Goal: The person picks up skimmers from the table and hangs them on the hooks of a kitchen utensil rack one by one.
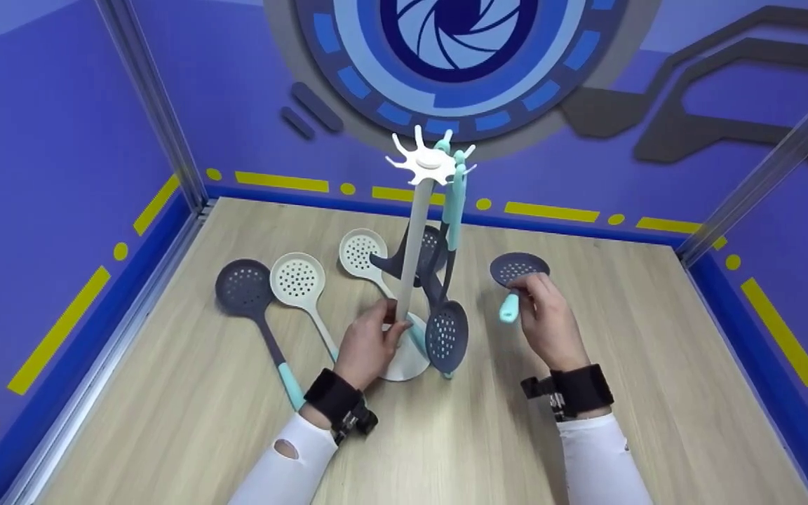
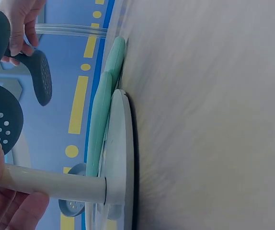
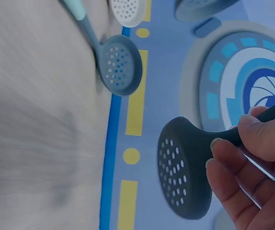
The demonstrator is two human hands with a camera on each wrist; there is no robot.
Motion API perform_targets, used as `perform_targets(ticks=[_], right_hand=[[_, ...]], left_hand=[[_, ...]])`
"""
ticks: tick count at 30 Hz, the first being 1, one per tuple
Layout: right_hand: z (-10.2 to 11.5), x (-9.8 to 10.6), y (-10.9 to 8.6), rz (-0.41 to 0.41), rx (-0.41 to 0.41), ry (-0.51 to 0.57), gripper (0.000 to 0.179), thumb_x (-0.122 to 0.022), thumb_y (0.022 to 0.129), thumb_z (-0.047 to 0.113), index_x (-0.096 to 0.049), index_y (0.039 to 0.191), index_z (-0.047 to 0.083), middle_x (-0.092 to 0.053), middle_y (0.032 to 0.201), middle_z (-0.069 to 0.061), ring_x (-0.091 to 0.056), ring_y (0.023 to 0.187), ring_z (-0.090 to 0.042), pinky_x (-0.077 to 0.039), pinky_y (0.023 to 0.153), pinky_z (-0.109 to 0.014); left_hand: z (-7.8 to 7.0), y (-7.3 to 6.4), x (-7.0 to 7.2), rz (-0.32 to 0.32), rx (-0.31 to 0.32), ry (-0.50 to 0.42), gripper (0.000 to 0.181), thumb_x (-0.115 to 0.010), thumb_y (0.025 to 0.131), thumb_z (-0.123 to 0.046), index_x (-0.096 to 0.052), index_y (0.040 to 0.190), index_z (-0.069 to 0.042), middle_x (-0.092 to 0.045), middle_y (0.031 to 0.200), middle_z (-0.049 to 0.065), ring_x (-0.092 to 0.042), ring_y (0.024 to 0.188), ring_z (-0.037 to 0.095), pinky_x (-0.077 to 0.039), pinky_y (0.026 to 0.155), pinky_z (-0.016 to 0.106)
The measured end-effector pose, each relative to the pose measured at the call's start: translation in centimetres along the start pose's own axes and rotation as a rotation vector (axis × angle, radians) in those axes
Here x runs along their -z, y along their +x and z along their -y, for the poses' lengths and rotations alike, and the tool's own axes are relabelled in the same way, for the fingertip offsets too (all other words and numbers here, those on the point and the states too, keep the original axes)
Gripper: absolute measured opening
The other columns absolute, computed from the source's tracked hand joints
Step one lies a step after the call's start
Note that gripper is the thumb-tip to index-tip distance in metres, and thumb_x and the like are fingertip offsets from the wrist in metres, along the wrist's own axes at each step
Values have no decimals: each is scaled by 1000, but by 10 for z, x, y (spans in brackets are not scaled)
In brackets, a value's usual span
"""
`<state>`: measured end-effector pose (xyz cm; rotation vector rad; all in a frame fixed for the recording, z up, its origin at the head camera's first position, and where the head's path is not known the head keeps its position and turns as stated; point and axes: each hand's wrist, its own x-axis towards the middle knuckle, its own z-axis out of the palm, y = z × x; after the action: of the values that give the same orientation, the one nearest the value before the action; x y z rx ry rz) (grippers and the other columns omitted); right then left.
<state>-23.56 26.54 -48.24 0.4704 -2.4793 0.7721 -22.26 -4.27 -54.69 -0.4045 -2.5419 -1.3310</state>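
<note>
My left hand [image 1: 364, 345] grips the white pole [image 1: 415, 245] of a utensil stand, low down near its round base [image 2: 123, 158]. To the right, my right hand [image 1: 550, 321] pinches a dark skimmer [image 3: 183, 167] by its neck. That skimmer is held above the table, its turquoise handle [image 1: 509, 308] pointing toward me. Dark utensils with turquoise handles hang from the right side of the stand's white hook crown [image 1: 427, 161]; a slotted spoon [image 1: 447, 338] is the nearest of them.
On the wooden table [image 1: 628, 393], left of the stand, lie a dark skimmer [image 1: 244, 287] and two white skimmers [image 1: 297, 279]. Another dark skimmer [image 3: 120, 64] lies farther back, partly hidden in the head view. Blue printed walls [image 1: 53, 161] enclose the table.
</note>
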Motion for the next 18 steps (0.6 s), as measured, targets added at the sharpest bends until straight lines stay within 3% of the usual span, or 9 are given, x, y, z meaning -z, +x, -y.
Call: perform_targets(ticks=[7, 11, 18], right_hand=[[5, 4, -1, -40, 64, 17, 15, -65, 100, -3, -66, 111, 8, -65, 102, -7, -61, 92, -15, -51, 79, -30], [9, 5, -1, -62, 76, 9, 17, -69, 98, -3, -65, 111, 6, -63, 97, -8, -59, 86, -15, -51, 72, -33], [17, 7, -1, -71, 79, 24, 19, -70, 96, -4, -66, 111, 6, -65, 96, -8, -62, 85, -14, -55, 72, -34]], left_hand=[[1, 0, 0, -9, -8, 1, 26, -69, 103, -28, -64, 123, -11, -74, 111, 4, -73, 104, 17, -62, 83, 23], [1, 0, 0, -11, -11, 11, 26, -69, 103, -26, -64, 123, -10, -74, 111, 5, -73, 104, 18, -62, 83, 24], [0, 0, 0, -6, -13, 31, 27, -68, 103, -26, -64, 124, -9, -74, 110, 6, -73, 104, 18, -62, 82, 23]])
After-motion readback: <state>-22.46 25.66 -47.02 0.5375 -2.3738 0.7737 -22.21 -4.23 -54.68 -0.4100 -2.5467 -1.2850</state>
